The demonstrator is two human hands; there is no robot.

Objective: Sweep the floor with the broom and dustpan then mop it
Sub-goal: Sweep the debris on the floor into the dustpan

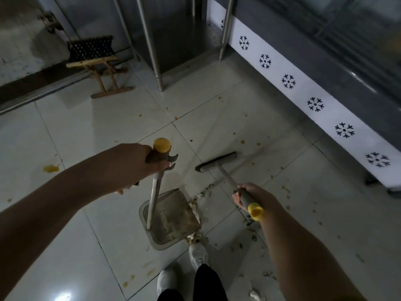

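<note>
A grey long-handled dustpan (173, 222) stands on the pale tiled floor (86, 135) just ahead of my feet, with dirt lying in its tray. My left hand (134, 166) grips the top of its metal handle, under the yellow cap. The broom (217, 162) has a dark flat head resting on the floor beyond the pan's mouth. My right hand (249, 197) is closed around its grey handle near the yellow end. A pile of scraps and debris (204, 194) lies along the pan's open edge, between pan and broom head.
Yellow spills (51, 168) and crumbs dot the tiles. A small wooden folding stool (102, 68) stands at the back left, metal table legs (159, 83) behind the broom, and a freezer cabinet with a white snowflake-patterned strip (314, 104) runs along the right. More debris (253, 233) lies by my right foot.
</note>
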